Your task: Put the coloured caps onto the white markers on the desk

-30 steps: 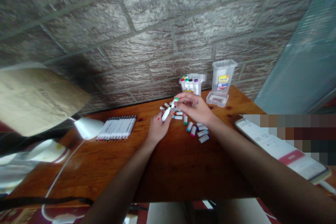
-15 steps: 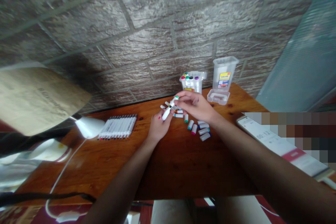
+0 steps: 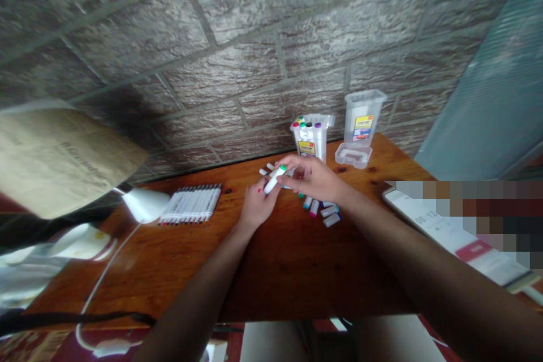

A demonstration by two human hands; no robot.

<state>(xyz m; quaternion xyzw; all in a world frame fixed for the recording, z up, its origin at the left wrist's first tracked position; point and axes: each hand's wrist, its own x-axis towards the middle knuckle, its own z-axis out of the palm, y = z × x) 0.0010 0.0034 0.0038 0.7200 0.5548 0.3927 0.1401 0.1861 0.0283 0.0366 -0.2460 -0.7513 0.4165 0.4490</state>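
Note:
My left hand (image 3: 255,203) grips a white marker (image 3: 274,179) with a green cap, held slanted above the wooden table (image 3: 271,260). My right hand (image 3: 314,178) is curled with its fingertips at the capped end of that marker. Under and beside my right hand lie several loose marker caps (image 3: 326,212) in green, pink and blue. A row of several capless white markers (image 3: 193,205) lies flat to the left of my left hand.
A clear tub of capped markers (image 3: 310,137), an empty clear tub (image 3: 363,117) and its lid (image 3: 353,155) stand by the brick wall. A phone (image 3: 458,235) lies at the right. A white cable (image 3: 106,271) and a brown paper bag (image 3: 59,161) are at the left.
The green cap has gone down onto the marker's end, and both hands with the marker have sunk slightly toward the table. The view has shifted a little.

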